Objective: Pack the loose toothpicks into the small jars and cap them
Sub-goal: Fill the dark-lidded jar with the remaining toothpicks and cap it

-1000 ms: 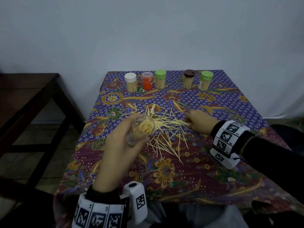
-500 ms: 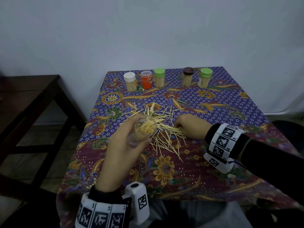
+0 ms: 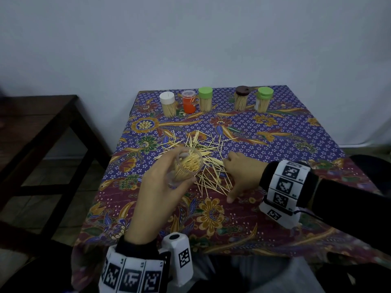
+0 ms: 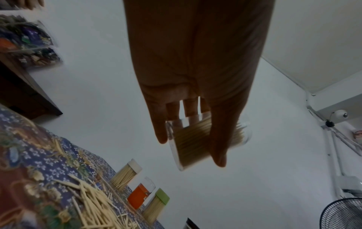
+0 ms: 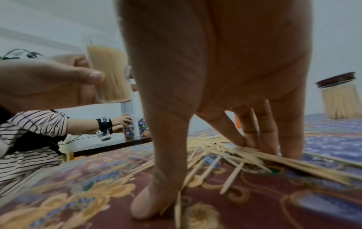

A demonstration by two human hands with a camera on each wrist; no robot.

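Note:
My left hand (image 3: 169,178) grips a clear uncapped jar (image 3: 187,166), tilted and partly filled with toothpicks, above the near left of the pile. The left wrist view shows the jar (image 4: 192,142) between thumb and fingers. Loose toothpicks (image 3: 203,149) lie scattered on the patterned tablecloth (image 3: 275,140). My right hand (image 3: 234,178) rests on the pile's right side. Its fingertips (image 5: 254,142) press on toothpicks, and the thumb (image 5: 156,201) is spread apart on the cloth. Along the back stand capped jars: white (image 3: 168,104), orange (image 3: 189,101), green (image 3: 205,99), brown (image 3: 241,98), green (image 3: 264,99).
A dark wooden table (image 3: 42,123) stands to the left across a gap of floor. A white wall is just behind the jars. In the right wrist view, another person in a striped sleeve (image 5: 39,127) handles things at that side table. A fan (image 4: 342,213) stands off to the right.
My right hand has slid left and nearer across the pile, dragging toothpicks, and its thumb now sticks out onto the cloth. The left hand keeps the jar in about the same place.

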